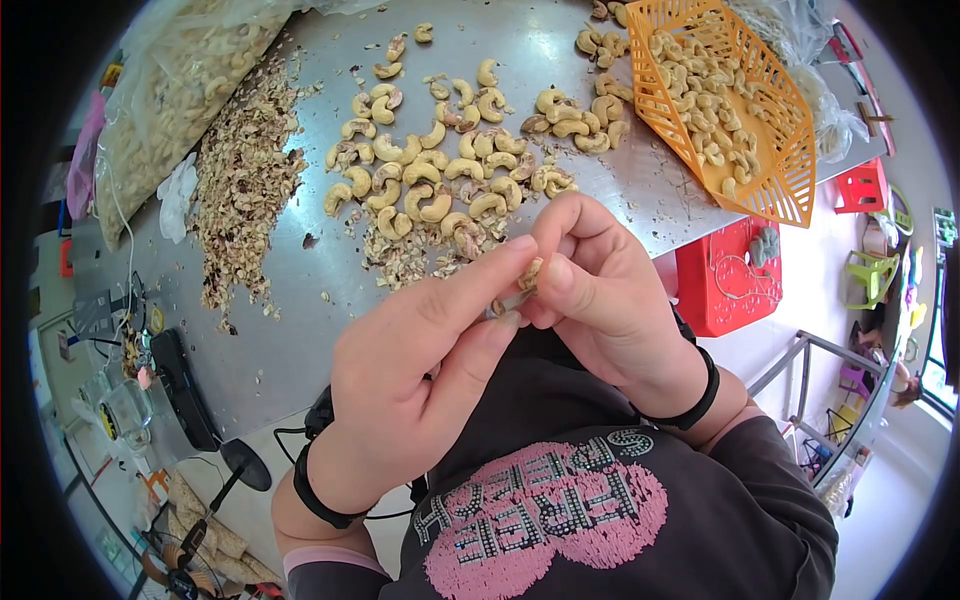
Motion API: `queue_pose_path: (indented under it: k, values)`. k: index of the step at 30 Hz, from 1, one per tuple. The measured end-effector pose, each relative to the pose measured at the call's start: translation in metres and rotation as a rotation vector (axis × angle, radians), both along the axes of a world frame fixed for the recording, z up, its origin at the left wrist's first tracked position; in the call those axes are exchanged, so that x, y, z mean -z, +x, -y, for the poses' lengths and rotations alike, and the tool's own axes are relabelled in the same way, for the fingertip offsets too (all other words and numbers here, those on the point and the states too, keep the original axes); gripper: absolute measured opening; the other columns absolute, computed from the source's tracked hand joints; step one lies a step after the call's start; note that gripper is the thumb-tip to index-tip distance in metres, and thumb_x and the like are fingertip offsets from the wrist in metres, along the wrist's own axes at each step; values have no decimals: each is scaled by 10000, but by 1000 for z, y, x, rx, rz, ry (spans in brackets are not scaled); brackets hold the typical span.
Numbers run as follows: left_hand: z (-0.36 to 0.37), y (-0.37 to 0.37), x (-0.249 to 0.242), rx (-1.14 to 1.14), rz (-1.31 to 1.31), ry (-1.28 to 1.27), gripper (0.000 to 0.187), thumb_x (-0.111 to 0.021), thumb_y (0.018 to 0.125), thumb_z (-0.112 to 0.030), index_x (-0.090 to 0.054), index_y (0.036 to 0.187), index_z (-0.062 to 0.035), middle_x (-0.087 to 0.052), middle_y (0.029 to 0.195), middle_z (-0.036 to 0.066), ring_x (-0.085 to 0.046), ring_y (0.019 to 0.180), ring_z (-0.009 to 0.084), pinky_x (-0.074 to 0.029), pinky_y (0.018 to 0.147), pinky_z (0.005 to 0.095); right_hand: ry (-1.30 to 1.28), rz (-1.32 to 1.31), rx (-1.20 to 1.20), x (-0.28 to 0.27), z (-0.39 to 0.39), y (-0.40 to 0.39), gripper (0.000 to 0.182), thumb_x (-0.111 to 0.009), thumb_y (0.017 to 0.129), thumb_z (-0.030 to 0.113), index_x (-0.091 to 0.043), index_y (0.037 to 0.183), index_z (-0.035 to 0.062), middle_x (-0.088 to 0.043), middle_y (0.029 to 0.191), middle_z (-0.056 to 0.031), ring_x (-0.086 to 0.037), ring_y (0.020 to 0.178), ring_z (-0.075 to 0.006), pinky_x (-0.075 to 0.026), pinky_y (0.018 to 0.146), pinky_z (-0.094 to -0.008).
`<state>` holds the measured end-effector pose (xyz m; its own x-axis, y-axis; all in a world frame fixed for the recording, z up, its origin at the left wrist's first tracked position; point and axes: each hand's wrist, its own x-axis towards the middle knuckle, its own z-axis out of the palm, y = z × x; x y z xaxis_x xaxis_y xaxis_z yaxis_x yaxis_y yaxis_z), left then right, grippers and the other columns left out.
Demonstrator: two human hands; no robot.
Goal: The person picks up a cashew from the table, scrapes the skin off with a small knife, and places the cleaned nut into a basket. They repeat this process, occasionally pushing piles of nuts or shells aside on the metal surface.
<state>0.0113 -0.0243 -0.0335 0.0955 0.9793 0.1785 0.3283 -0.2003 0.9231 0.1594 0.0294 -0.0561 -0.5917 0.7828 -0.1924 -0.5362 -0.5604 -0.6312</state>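
My left hand (420, 350) pinches a small metal blade (516, 300) between thumb and index finger, its tip against a cashew (533, 272). That cashew is held between the thumb and fingers of my right hand (598, 275), partly hidden by the fingertips. Both hands meet just over the near edge of the metal table (330, 95). Beyond them lie many loose curved cashews (435, 205), with flaky skin scraps (395, 258) among the nearest ones.
A plastic bag of cashews (180, 90) and a long heap of skin scraps (240, 190) are at the left. An orange slotted basket (800, 180) holds cashews at the right. A red stool (725, 285) stands beside the table; a black device (185, 390) lies at the lower left.
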Motion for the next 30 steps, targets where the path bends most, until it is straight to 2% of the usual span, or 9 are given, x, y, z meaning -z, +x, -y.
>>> queue_pose_path:
  k: [8,10,14,16,20,22,26,28,30]
  values:
    - [1,-1,6,4,25,27,364,-537,748,20,-517,1107,-37,-598,912,94,-569,711,168,-440,631,232,-27,52,42,-4,2,-5,166,-581,794,129,-452,823,29,-568,678,-67,-559,589,-120,-434,529,-204]
    - [3,-1,5,-16,101,-72,363,-535,751,19,-515,1110,-36,-596,936,85,-567,727,152,-435,640,225,-51,59,72,-4,3,-6,163,-574,799,135,-454,826,28,-565,675,-63,-556,585,-116,-430,524,-200]
    - [3,-1,4,-11,107,-72,366,-535,752,19,-513,1112,-39,-596,939,81,-565,718,139,-433,626,218,13,91,35,-2,3,-1,168,-573,802,151,-459,834,31,-560,663,-50,-553,579,-102,-409,503,-178]
    - [4,-1,1,-8,100,-166,368,-534,752,22,-513,1113,-42,-595,946,80,-565,709,135,-433,613,218,16,98,10,-2,3,0,171,-576,801,157,-460,832,35,-560,660,-46,-552,578,-97,-403,496,-172]
    - [1,0,2,-6,87,-125,370,-533,752,25,-512,1115,-44,-592,957,79,-565,703,130,-435,604,222,11,101,0,-1,4,0,175,-578,800,171,-460,822,44,-560,658,-38,-556,582,-91,-400,493,-169]
    - [0,-1,6,39,66,-12,364,-525,755,25,-511,1113,-38,-591,963,80,-564,711,130,-436,614,222,13,105,-5,0,4,0,176,-578,800,175,-459,817,46,-560,660,-37,-559,587,-90,-399,492,-168]
    - [1,-2,-2,9,44,-60,341,-508,770,20,-513,1107,-31,-592,944,89,-565,726,142,-436,633,225,27,50,-3,1,5,1,175,-586,793,154,-468,849,38,-570,709,-51,-559,635,-90,-412,526,-172]
    - [2,-2,-5,-34,138,-171,319,-491,786,14,-515,1101,-28,-591,928,97,-564,743,158,-435,650,228,27,21,-12,1,4,1,177,-591,788,139,-473,866,34,-574,732,-52,-557,657,-89,-418,543,-173]
    - [1,-5,-6,-10,112,-150,314,-490,790,10,-516,1100,-28,-591,927,97,-565,744,158,-435,652,230,108,62,-115,1,2,5,185,-599,775,94,-479,898,24,-576,783,-46,-548,702,-83,-425,578,-177]
